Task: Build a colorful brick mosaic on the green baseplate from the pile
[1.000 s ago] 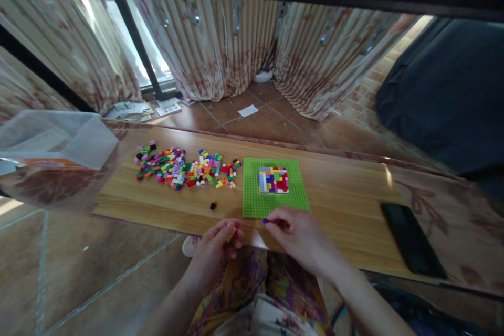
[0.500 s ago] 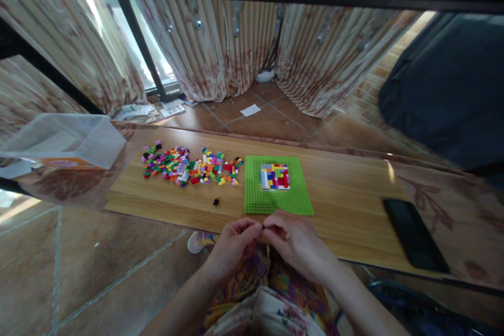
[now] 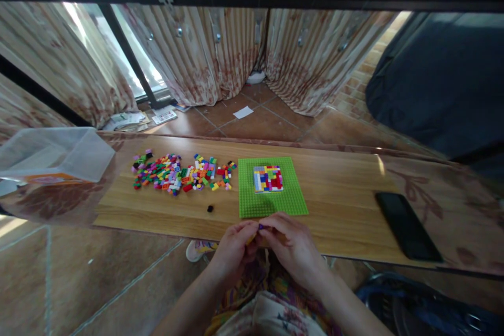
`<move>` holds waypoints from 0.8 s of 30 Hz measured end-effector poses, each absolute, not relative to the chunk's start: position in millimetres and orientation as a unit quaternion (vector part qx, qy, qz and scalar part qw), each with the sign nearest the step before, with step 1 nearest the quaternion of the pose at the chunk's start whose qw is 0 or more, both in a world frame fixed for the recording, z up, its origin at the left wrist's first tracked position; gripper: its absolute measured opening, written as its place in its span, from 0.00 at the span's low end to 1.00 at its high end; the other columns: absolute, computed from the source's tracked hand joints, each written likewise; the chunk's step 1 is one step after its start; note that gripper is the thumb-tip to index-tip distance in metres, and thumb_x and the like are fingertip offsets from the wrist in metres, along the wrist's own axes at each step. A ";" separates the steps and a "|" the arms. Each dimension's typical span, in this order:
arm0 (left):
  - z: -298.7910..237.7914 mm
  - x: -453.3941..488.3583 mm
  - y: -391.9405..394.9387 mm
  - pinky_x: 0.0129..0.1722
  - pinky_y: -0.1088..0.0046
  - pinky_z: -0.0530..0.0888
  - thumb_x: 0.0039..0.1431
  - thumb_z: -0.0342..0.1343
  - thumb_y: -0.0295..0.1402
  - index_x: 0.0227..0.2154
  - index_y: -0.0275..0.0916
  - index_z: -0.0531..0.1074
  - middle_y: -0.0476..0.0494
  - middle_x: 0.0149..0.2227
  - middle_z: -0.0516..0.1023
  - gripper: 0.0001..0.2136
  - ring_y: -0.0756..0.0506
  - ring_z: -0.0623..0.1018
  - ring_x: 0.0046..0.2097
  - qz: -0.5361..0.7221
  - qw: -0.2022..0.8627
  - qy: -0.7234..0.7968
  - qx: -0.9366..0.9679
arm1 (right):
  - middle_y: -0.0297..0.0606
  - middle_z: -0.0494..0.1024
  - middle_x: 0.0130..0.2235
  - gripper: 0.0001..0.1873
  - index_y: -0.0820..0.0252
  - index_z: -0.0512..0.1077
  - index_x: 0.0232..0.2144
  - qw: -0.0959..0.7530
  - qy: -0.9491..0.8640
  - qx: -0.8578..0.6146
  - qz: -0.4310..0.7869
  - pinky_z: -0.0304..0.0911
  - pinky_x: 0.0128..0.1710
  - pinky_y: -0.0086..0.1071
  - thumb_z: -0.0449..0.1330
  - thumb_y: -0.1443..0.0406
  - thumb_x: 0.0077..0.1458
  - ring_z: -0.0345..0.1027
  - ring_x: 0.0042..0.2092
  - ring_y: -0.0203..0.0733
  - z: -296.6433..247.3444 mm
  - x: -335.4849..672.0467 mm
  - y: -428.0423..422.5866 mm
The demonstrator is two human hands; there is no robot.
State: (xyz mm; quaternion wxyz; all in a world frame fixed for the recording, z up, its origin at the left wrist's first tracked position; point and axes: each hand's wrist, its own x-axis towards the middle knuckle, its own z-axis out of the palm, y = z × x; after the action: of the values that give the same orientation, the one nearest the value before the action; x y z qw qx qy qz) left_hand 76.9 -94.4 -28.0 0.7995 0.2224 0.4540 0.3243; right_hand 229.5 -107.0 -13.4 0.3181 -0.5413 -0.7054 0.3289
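My left hand [image 3: 235, 250] and my right hand [image 3: 293, 248] meet at the near edge of the wooden table [image 3: 346, 210], fingertips pinched together on small bricks [image 3: 260, 227], one purple and one yellowish. Just beyond them lies a green baseplate [image 3: 291, 199] with a multicoloured square of bricks [image 3: 268, 178] built on it. A spread of loose coloured bricks [image 3: 181, 172] lies to the plate's left. A single black brick [image 3: 210, 209] sits alone nearer to me.
A clear plastic container [image 3: 55, 153] stands at the table's far left. A black phone [image 3: 407, 226] lies at the right. Curtains [image 3: 220, 52] and a tiled floor [image 3: 260, 121] are beyond the table; a dark covered shape [image 3: 437, 79] is at the right.
My two hands have come together from apart; the left hand moved right to meet the right hand, and both now pinch the small bricks between them.
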 end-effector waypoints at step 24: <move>-42.8 74.1 -70.8 0.18 0.80 0.46 0.44 0.62 0.44 0.35 0.35 0.72 0.56 0.21 0.64 0.19 0.58 0.55 0.18 0.346 0.684 0.568 0.301 | 0.41 0.81 0.38 0.14 0.60 0.79 0.36 0.468 -0.507 -0.652 0.315 0.66 0.43 0.36 0.59 0.58 0.52 0.73 0.39 0.43 -69.1 283.1 -22.4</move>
State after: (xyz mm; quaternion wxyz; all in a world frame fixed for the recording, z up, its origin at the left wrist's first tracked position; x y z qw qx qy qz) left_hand 74.1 -70.8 -42.8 0.6836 0.3013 0.5676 0.3460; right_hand 283.1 -22.4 -69.1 0.4677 -0.6518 -0.5072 0.3149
